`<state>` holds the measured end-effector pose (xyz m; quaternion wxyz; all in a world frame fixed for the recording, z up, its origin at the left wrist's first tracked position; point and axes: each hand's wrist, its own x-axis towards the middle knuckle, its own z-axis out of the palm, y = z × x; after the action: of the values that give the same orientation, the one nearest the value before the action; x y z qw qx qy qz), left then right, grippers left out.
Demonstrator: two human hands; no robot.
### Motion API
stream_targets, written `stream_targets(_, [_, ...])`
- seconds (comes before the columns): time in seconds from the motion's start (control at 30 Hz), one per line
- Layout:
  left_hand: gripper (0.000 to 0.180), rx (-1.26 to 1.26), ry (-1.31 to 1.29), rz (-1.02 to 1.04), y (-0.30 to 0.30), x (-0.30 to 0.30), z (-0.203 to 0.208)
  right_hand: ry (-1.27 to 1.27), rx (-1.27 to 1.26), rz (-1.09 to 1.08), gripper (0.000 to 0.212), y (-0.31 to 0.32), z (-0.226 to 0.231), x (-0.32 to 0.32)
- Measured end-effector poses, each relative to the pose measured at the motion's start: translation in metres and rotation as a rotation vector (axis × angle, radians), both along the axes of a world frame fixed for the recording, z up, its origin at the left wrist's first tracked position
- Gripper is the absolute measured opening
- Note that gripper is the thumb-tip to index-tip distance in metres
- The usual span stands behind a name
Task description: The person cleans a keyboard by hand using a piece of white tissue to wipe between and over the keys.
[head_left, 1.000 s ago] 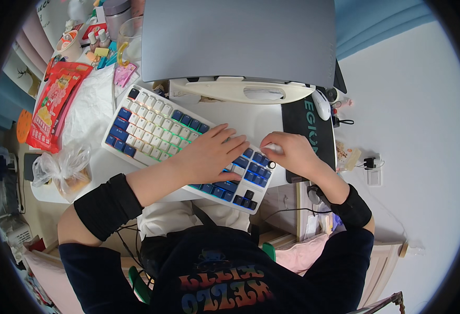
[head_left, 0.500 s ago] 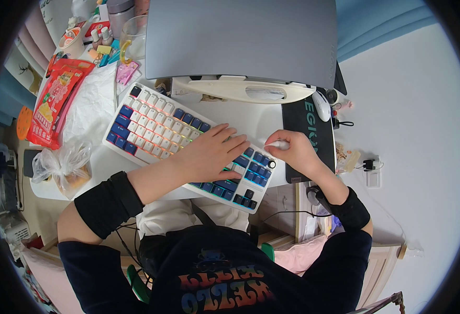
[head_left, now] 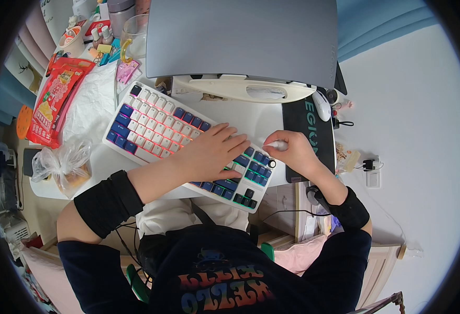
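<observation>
A white and navy keyboard (head_left: 159, 125) with glowing backlight lies at a slant across the front of the white desk. Across its right half rests my left hand (head_left: 211, 154), palm down with the fingers spread over the keys. By the keyboard's upper right corner, near its round knob (head_left: 272, 164), my right hand (head_left: 297, 153) pinches a small white wad (head_left: 279, 145) between thumb and fingers. Most of the wad is hidden, and I cannot tell what it is made of.
A large grey monitor (head_left: 240, 39) stands behind the keyboard. To the right, a white mouse (head_left: 321, 107) sits on a black mouse pad (head_left: 297, 120). On the left are red snack packets (head_left: 59, 102), a tied plastic bag (head_left: 65, 165) and a glass mug (head_left: 134, 39).
The keyboard's backlight has shifted in colour, pinker on the left and greener on the right. My right hand has moved very slightly left; my left hand stays in place.
</observation>
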<state>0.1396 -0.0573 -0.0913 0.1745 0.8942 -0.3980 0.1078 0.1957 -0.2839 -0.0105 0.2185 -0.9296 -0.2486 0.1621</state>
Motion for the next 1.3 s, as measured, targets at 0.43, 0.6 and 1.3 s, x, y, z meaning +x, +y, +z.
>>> stream_targets(0.43, [0.067, -0.005, 0.025, -0.005, 0.0001, -0.0003, 0.0022, -0.009, -0.019, 0.004, 0.014, 0.0005, -0.0008, -0.0002])
stream_targets(0.6, [0.067, -0.018, 0.030, -0.008, 0.0004, -0.0004, 0.0031, -0.117, 0.008, 0.040, 0.011, 0.0026, -0.0037, -0.0030])
stream_targets(1.3, [0.066, -0.025, 0.017, -0.008, 0.0009, 0.0003, 0.0020, -0.160, -0.055, 0.080, 0.012, 0.0004, -0.0039, -0.0029])
